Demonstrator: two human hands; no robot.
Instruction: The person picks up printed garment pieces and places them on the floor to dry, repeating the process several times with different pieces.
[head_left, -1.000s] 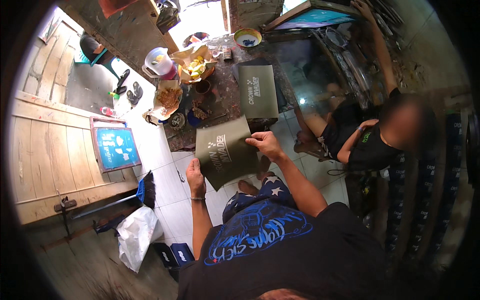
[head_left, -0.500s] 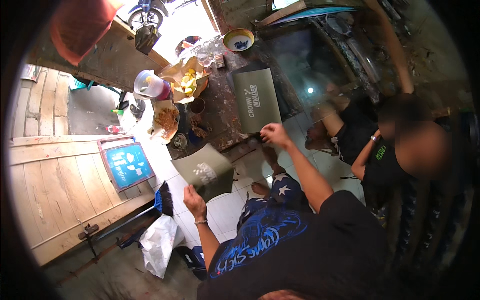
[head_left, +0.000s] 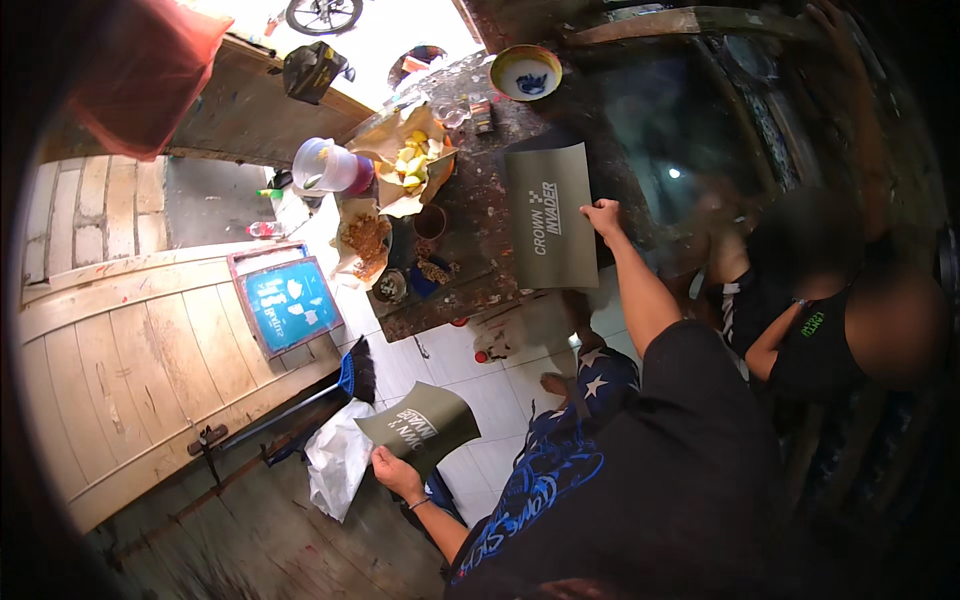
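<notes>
My left hand (head_left: 392, 468) grips a curled olive sheet (head_left: 445, 410) with a pale print, held low over the floor near a white sack (head_left: 338, 470). My right hand (head_left: 602, 218) pinches the right edge of a second olive printed sheet (head_left: 550, 260), which lies over a dark sheet on the paint-stained worktable (head_left: 470, 290). Left of that sheet are a dark cup (head_left: 428, 222), an open paper packet of brown food (head_left: 362, 240), a packet of yellow pieces (head_left: 410, 160) and a pitcher with red liquid (head_left: 320, 170).
A co-worker (head_left: 810, 340) sits at the right by a dark glass panel (head_left: 650, 130). A bowl (head_left: 525, 72) stands at the back. A wooden door (head_left: 120, 370), blue screen frame (head_left: 290, 300) and broom (head_left: 357, 372) are at the left. A red bag (head_left: 150, 70) hangs upper left.
My left hand has moved down and toward my body with its sheet. My right hand has let go of that sheet and reached forward to the one on the table.
</notes>
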